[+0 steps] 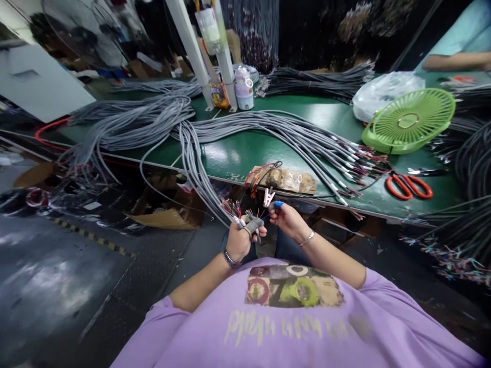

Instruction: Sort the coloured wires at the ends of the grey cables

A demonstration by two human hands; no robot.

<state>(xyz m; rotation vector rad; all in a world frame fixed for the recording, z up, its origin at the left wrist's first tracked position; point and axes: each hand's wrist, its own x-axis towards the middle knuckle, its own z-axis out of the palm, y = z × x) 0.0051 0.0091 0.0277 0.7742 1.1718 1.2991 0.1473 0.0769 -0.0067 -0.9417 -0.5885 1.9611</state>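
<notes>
My left hand (238, 240) is closed round the ends of a bundle of grey cables (209, 191), below the front edge of the table. Stripped ends with thin coloured wires (232, 207) fan out above its fingers. Grey covers sit on some of its fingers. Just to the right, my right hand (289, 221) pinches what looks like a thin blue wire from the bundle. It has grey and blue coverings on its fingertips. Close above it is a pale pink clip (268, 197), beside a taped wooden block (289, 180) at the table edge.
More grey cables (238, 122) lie across the green table (222, 158). Orange-handled scissors (408, 186), a green fan (410, 120) and a plastic bag (383, 94) are at right. A bottle (244, 89) stands by the white post. A co-worker's arm (456, 61) shows far right.
</notes>
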